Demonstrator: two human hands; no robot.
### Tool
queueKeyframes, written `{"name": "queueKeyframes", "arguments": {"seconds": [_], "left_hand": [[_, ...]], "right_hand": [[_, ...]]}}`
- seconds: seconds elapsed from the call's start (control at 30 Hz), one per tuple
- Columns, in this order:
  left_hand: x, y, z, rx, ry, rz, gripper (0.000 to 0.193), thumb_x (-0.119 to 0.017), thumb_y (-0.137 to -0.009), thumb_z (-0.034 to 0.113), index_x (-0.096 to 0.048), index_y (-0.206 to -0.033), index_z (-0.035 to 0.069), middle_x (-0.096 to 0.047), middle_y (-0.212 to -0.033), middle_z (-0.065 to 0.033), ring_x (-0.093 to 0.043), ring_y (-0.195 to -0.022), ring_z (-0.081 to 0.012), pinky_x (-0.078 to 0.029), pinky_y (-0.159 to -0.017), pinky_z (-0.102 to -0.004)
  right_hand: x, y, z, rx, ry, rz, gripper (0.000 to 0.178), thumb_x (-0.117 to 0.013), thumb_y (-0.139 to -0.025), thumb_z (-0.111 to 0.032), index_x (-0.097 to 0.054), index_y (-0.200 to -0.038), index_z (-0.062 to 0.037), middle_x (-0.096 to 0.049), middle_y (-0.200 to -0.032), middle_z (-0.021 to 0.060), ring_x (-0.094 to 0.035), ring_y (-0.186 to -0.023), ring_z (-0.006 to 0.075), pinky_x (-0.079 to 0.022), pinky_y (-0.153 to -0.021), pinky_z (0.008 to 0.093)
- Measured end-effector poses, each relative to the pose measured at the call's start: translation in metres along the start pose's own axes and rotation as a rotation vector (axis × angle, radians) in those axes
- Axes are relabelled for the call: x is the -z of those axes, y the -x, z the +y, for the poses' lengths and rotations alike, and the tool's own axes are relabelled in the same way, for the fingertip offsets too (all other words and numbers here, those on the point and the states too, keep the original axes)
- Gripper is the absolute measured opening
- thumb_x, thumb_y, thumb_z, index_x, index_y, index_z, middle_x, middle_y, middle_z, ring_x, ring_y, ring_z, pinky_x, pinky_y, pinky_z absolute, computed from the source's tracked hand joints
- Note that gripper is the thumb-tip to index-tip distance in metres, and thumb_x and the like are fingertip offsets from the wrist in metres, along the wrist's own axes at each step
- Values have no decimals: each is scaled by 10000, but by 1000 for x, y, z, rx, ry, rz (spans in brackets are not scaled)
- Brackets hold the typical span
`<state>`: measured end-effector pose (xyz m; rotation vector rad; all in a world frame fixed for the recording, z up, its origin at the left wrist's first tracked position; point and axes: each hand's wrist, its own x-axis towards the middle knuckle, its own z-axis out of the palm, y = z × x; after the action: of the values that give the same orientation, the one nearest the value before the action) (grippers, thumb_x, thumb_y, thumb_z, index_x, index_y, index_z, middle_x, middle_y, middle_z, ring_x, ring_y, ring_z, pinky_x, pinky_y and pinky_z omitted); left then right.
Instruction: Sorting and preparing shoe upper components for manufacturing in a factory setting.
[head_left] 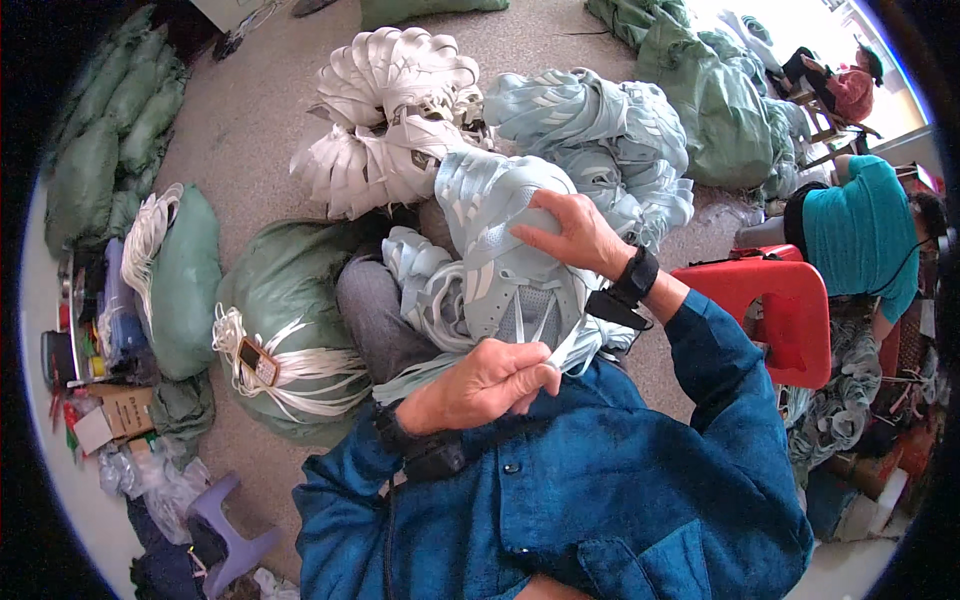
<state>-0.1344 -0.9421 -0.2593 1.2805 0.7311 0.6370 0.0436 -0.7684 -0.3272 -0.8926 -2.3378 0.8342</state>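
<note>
A stack of pale blue shoe uppers (pixel 490 215) with white stripes lies across my lap. My right hand (pixel 575 235) grips the nearest upper at its toe part, thumb on top and fingers bent over the edge. Lower down, my left hand (pixel 492 385) is closed in a fist on a pale shoelace (pixel 566 345), which runs up to the eyelets of that upper. The tips of the left fingers are partly hidden. More pale blue uppers (pixel 432 285) hang beside my left knee.
Ahead on the floor lie bundles of off-white uppers (pixel 395 80) and pale blue uppers (pixel 600 130). On a green sack (pixel 290 290) at my left rest white laces (pixel 320 365) and a phone (pixel 258 362). A red chair (pixel 790 310) stands at my right, near a person in teal (pixel 860 230).
</note>
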Motion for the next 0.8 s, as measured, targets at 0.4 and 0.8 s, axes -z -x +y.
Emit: {"name": "queueKeyframes", "arguments": {"seconds": [0.4,0.8], "left_hand": [[-22,46,-15,330,615,-151,323,-526,-1029,298,-611,-1078,-10,-565,-804,26,-362,-571,-31,-283,-512,-197],[-9,19,29,-254,-107,-56,248,-526,-1011,186,-594,-859,3,-535,-749,-61,-562,-757,-232,-477,-864,-385]], "right_hand": [[-4,-6,10,-24,-91,-47,353,-738,-826,-321,-645,-912,8,-635,-788,174,-622,-714,294,-497,-676,386],[39,21,-2,-125,-312,134,204,-605,-972,-190,-629,-1042,0,-650,-881,63,-591,-794,114,-502,-707,275]]}}
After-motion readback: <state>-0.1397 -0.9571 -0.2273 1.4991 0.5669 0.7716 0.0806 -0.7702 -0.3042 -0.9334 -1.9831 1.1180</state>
